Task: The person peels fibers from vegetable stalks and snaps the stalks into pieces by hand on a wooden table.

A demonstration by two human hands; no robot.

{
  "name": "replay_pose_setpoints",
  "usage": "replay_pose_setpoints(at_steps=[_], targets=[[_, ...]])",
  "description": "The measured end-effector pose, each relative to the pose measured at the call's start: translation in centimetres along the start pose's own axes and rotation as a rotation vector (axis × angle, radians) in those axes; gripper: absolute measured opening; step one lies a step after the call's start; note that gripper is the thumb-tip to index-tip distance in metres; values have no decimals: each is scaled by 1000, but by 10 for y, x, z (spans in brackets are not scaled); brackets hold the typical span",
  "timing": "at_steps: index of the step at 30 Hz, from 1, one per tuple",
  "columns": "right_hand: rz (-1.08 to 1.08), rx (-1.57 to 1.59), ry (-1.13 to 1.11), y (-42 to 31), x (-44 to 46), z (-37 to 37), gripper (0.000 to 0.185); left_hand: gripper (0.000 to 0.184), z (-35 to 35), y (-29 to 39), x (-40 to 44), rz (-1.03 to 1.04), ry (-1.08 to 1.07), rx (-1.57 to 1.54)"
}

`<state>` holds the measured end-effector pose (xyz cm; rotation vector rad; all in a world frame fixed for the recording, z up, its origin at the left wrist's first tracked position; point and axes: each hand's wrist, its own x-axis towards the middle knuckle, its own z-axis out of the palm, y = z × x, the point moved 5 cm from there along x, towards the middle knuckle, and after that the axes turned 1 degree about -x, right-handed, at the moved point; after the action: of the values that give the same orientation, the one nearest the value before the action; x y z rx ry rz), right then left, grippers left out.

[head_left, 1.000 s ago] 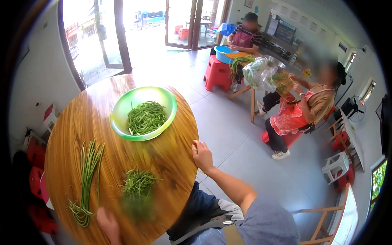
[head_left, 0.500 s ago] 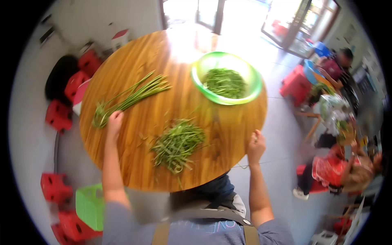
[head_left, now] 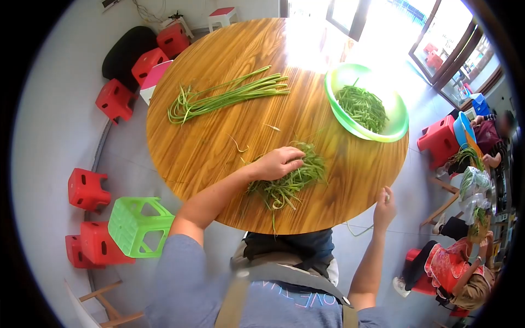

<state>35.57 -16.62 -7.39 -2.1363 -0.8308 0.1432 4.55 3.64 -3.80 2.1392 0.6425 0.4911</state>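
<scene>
My left hand (head_left: 278, 164) rests on a loose pile of green trimmings (head_left: 303, 174) near the table's front, its fingers loosely bent over them. Its underside and thumb are hidden. Off the table's right front edge, my right hand (head_left: 385, 209) is closed around a thin green stem (head_left: 359, 232), probably a garlic scape, which hangs down to the left. A bunch of long garlic scapes (head_left: 232, 97) lies on the table's far left, curled ends to the left. At the far right stands a green-rimmed bowl (head_left: 402, 128) holding short cut green pieces (head_left: 361, 108).
The round wooden table (head_left: 186, 147) fills the middle. Left of me are a green stool (head_left: 128, 227) and several red stools (head_left: 87, 188). On the right, one person sits in a red apron (head_left: 442, 265); another is farther back near a blue basin (head_left: 462, 128).
My left hand has left the curled end of the scape bunch and moved right onto the trimmings pile. My right hand stays closed beside the table edge. The head view has shifted.
</scene>
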Motion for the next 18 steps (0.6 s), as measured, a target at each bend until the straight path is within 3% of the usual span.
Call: replay_pose_setpoints(at_steps=[3, 7, 10, 13, 16, 18], targets=[[-146, -14, 164, 4, -2, -18, 28, 36, -21, 17, -9, 55, 154, 166], [-4, 27, 92, 8, -2, -46, 28, 32, -75, -24, -40, -295, 618, 556], [-12, 153, 101, -3, -7, -54, 27, 32, -84, -53, -63, -543, 483, 775], [0, 156, 90, -10, -13, -55, 27, 30, -35, -29, -58, -565, -48, -385], [20, 168, 70, -13, -13, -54, 26, 27, -39, -1, -44, -369, 80, -70], [10, 194, 63, -27, -18, -56, 25, 26, -58, -25, -28, -348, 322, -80]])
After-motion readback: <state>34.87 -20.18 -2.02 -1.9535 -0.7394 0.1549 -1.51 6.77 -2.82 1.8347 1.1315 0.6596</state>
